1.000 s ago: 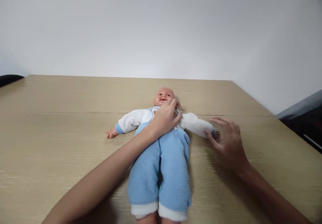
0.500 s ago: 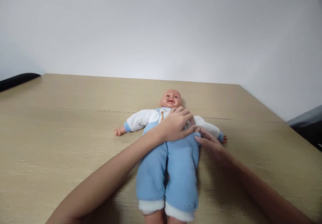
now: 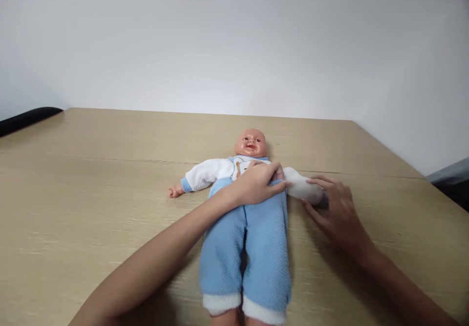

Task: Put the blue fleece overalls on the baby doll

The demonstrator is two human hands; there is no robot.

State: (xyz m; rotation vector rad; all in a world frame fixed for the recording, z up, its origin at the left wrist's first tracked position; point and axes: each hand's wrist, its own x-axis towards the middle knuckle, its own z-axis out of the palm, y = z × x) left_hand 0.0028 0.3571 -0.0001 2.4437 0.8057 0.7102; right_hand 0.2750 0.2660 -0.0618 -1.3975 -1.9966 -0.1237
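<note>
A baby doll (image 3: 246, 233) in a white top and fluffy blue trousers lies on its back on the wooden table (image 3: 91, 204), head pointing away from me. My left hand (image 3: 256, 183) rests across its chest and waist, fingers curled and pressing on the cloth. My right hand (image 3: 335, 208) is wrapped round the end of the doll's white sleeve (image 3: 302, 186) on the right, covering its small hand. The doll's other arm (image 3: 190, 179) lies stretched out to the left.
A plain white wall rises behind the table. A black curved edge (image 3: 25, 118) shows at the far left. A dark surface (image 3: 452, 182) lies past the table's right edge.
My right hand has moved from the doll's waist out to the right and closed round the sleeve end. My left hand has stayed on the doll's chest.
</note>
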